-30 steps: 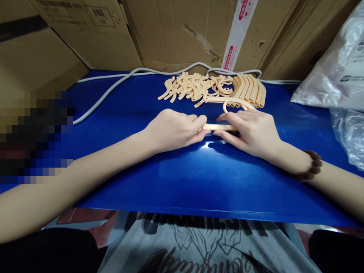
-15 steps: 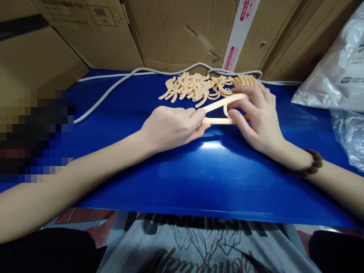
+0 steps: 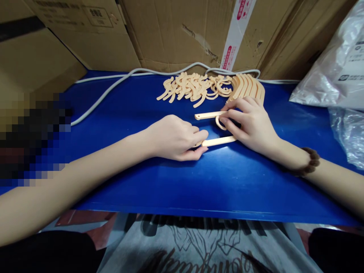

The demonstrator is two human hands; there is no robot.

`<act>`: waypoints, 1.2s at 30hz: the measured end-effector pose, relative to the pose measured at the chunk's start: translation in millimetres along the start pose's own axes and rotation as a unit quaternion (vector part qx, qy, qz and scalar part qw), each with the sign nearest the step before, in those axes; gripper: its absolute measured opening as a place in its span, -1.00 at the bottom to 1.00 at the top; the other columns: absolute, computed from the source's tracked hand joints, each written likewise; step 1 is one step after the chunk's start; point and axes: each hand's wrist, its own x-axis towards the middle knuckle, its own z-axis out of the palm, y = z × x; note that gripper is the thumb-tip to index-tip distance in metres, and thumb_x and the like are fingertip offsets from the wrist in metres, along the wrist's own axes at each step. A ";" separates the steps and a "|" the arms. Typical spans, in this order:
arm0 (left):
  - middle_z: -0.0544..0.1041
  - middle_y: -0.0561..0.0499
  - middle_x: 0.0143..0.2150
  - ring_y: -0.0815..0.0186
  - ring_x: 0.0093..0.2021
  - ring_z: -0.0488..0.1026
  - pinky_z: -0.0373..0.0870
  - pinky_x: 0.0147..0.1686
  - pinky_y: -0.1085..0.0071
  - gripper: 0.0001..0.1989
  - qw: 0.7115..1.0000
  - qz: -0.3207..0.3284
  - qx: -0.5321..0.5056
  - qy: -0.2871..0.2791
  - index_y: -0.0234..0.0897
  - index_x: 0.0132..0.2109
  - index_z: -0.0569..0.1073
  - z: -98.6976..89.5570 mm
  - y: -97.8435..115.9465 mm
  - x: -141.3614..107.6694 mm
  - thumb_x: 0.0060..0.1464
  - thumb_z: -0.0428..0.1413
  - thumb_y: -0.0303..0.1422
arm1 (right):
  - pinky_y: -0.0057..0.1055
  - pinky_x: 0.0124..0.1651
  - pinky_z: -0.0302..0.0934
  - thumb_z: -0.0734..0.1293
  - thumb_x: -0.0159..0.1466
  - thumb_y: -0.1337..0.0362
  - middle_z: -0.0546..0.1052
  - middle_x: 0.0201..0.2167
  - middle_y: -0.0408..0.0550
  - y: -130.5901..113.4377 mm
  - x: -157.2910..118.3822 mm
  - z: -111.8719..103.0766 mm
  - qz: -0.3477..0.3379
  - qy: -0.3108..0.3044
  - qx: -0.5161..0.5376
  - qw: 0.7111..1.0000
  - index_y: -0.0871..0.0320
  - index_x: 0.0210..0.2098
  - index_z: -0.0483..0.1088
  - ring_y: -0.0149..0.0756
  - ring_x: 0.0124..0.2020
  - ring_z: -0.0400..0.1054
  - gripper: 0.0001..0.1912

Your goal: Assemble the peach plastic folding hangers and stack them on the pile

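My left hand (image 3: 178, 138) is closed, pinching the near end of a beige strip (image 3: 218, 141) and a small beige piece (image 3: 197, 144) mostly hidden by the fingers. The strip runs right, where its far end goes behind the fingers of my right hand (image 3: 251, 119). That hand is closed too, gripping a second beige strip (image 3: 209, 115) with a small hole at its free left end. A curved beige hook piece (image 3: 218, 123) sits under the right fingertips, between the two strips. Whether the right hand also grips the lower strip cannot be seen.
Behind the hands lie a heap of beige S-shaped pieces (image 3: 189, 87), several C-shaped pieces (image 3: 220, 91) and a row of curved beige strips (image 3: 248, 85) on the blue table (image 3: 170, 185). A white cable (image 3: 108, 93), cardboard boxes (image 3: 176, 34) and a plastic bag (image 3: 330, 79) border them.
The upper strip's left end has come away from my left hand. Both hands have moved closer to me, the left one lower, and the two strips are farther apart.
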 end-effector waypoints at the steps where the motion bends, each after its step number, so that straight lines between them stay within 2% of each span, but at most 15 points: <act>1: 0.50 0.05 -0.53 0.28 -0.57 0.42 0.00 -0.59 0.32 -0.72 1.000 0.012 -0.015 -0.008 -0.20 -0.40 0.35 -1.6 0.0 0.1 0.29 -0.02 -0.23 | -0.03 0.08 0.21 0.20 0.50 0.14 0.59 -0.06 0.12 0.0 -0.1 -0.2 0.003 0.001 -0.002 1.000 0.10 -0.12 0.61 0.00 -0.01 0.41 -0.65; 6: 0.48 0.02 -0.50 0.20 -0.50 0.39 0.17 -0.54 0.25 -0.97 0.997 0.054 -0.040 -0.025 -0.18 -0.38 0.34 -6.7 -2.0 0.9 0.01 0.03 -0.36 | -0.02 0.08 0.20 0.20 0.50 0.14 0.57 -0.05 0.15 -1.6 -0.3 -2.7 0.026 0.011 -0.037 0.999 0.11 -0.09 0.63 0.01 0.00 0.40 -0.63; 11: 0.49 -0.06 -0.44 0.11 -0.38 0.38 0.30 -0.43 0.22 -0.96 0.996 0.075 -0.034 -0.015 -0.21 -0.32 0.38 -7.1 -3.0 3.9 0.01 0.07 -0.37 | -0.03 0.05 0.19 0.19 0.51 0.11 0.57 -0.07 0.12 -1.9 -0.4 -3.3 0.034 0.021 -0.036 0.999 0.08 -0.09 0.63 0.00 -0.02 0.41 -0.62; 15: 0.52 -0.13 -0.35 0.04 -0.23 0.43 0.36 -0.26 0.18 -0.88 0.995 0.093 -0.026 -0.034 -0.24 -0.26 0.43 -7.1 -0.6 7.0 -0.03 0.11 -0.42 | -0.06 0.04 0.17 0.21 0.50 0.11 0.56 -0.10 0.09 0.0 -1.1 -1.3 0.029 0.021 -0.030 0.999 0.05 -0.06 0.65 -0.03 -0.05 0.40 -0.63; 18: 0.57 -0.15 -0.24 0.03 -0.10 0.47 0.37 -0.15 0.18 -0.82 0.996 0.080 0.007 -0.029 -0.26 -0.17 0.48 -5.5 1.9 7.2 0.05 0.08 -0.49 | -0.07 0.05 0.16 0.21 0.50 0.11 0.56 -0.11 0.08 1.8 -2.2 0.6 0.029 0.023 -0.026 0.999 0.04 -0.02 0.65 -0.04 -0.05 0.41 -0.63; 23: 0.62 -0.14 -0.01 0.09 0.07 0.50 0.39 0.05 0.21 -0.74 0.996 0.063 0.058 0.037 -0.30 -0.08 0.51 0.7 1.5 4.8 0.24 -0.02 -0.59 | -0.08 0.06 0.20 0.22 0.48 0.16 0.55 -0.08 0.10 3.4 -3.4 3.3 0.043 0.018 -0.006 0.999 0.07 0.06 0.59 -0.04 -0.02 0.44 -0.65; 26: 0.61 -0.19 0.05 0.09 0.08 0.52 0.42 0.03 0.21 -0.76 0.996 0.054 0.050 0.047 -0.34 -0.05 0.51 3.2 0.2 4.0 0.30 -0.03 -0.57 | -0.09 0.04 0.21 0.24 0.46 0.18 0.55 -0.09 0.10 2.4 -2.9 3.1 0.054 0.018 -0.006 0.998 0.09 0.02 0.58 -0.03 -0.04 0.45 -0.69; 31: 0.60 -0.17 0.09 0.11 0.00 0.55 0.45 -0.09 0.24 -0.76 0.997 0.044 0.050 0.042 -0.32 0.07 0.48 4.3 0.5 3.7 0.40 -0.03 -0.45 | -0.13 -0.02 0.21 0.20 0.47 0.19 0.56 -0.19 0.04 -1.6 -1.1 -0.5 0.068 0.010 -0.009 0.998 0.08 -0.09 0.51 -0.11 -0.21 0.44 -0.75; 36: 0.61 -0.17 0.04 0.09 -0.05 0.57 0.45 -0.18 0.23 -0.79 0.997 0.044 0.043 0.037 -0.37 -0.05 0.50 8.4 -1.7 3.6 0.35 -0.03 -0.53 | -0.12 0.01 0.18 0.20 0.44 0.24 0.56 -0.19 0.04 -2.2 -0.8 -1.5 0.060 0.004 -0.013 0.998 0.09 -0.13 0.47 -0.11 -0.22 0.43 -0.79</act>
